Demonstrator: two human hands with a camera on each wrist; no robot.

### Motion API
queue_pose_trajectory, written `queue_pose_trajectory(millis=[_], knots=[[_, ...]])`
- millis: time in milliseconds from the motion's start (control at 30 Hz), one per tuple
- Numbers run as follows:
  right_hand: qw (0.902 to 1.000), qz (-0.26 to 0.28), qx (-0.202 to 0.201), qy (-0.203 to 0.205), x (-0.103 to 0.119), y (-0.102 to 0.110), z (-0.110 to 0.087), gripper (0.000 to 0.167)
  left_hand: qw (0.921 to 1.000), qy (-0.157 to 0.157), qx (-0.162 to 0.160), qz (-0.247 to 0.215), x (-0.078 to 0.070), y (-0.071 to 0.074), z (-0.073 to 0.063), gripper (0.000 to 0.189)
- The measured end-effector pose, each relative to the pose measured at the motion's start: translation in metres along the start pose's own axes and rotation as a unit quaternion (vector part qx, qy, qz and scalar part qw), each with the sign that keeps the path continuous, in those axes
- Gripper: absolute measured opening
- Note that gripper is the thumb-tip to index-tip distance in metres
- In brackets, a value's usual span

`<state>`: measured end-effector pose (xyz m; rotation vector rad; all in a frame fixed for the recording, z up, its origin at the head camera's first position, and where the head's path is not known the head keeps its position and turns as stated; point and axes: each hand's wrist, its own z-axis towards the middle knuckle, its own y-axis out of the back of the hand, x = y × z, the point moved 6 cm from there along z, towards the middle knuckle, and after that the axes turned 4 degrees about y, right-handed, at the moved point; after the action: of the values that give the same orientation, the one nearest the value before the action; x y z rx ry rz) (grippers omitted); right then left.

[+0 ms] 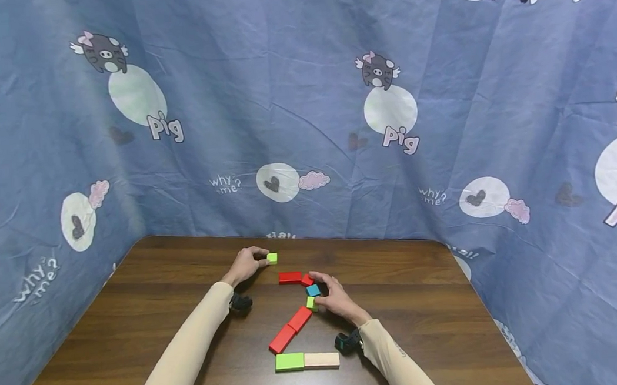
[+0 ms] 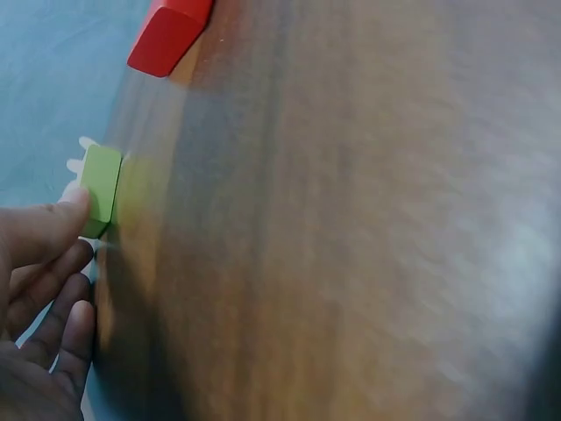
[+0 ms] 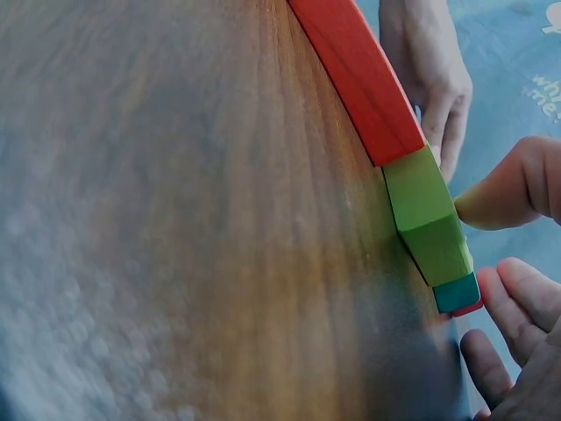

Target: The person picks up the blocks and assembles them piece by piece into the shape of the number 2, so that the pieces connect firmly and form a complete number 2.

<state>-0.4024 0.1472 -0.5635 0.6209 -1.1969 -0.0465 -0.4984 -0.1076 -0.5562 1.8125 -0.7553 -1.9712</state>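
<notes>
My left hand (image 1: 246, 264) is at the far side of the table, thumb and finger pinching a small light-green cube (image 1: 272, 258). In the left wrist view the thumb lies on this green cube (image 2: 102, 186), with the other fingers loosely bent below. My right hand (image 1: 338, 299) spans a short curve of blocks from their right side. Its thumb touches a green block (image 1: 312, 303), and its forefinger reaches a small red block (image 1: 307, 280). Between these two sits a blue block (image 1: 313, 290). In the right wrist view the thumb meets the green block (image 3: 425, 206).
A red block (image 1: 289, 278) lies left of the small red one. Two red blocks (image 1: 290, 329) run diagonally toward the front left. Nearest me, a green block (image 1: 289, 362) and a pale wood block (image 1: 322, 360) lie end to end. A blue curtain (image 1: 303, 98) hangs behind the table.
</notes>
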Motion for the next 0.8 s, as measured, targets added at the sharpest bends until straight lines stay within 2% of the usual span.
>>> queue_pose_trajectory(millis=[100,333,667,800], knots=[[1.0,0.003,-0.001,0.0,0.001,0.0,-0.001,0.067,0.9999,-0.014,0.002,-0.002,0.002,0.001,-0.006,0.036],[1.0,0.008,-0.002,-0.001,0.003,0.001,-0.001,0.067,0.9999,-0.012,-0.003,-0.002,0.008,0.002,-0.017,0.034],[1.0,-0.002,-0.002,0.001,-0.001,0.0,0.0,0.066,0.9997,-0.018,-0.011,-0.009,0.007,0.002,-0.035,0.032],[1.0,-0.004,0.001,0.003,-0.001,0.0,0.0,0.067,0.9995,-0.026,-0.016,0.001,0.008,0.002,-0.04,0.032]])
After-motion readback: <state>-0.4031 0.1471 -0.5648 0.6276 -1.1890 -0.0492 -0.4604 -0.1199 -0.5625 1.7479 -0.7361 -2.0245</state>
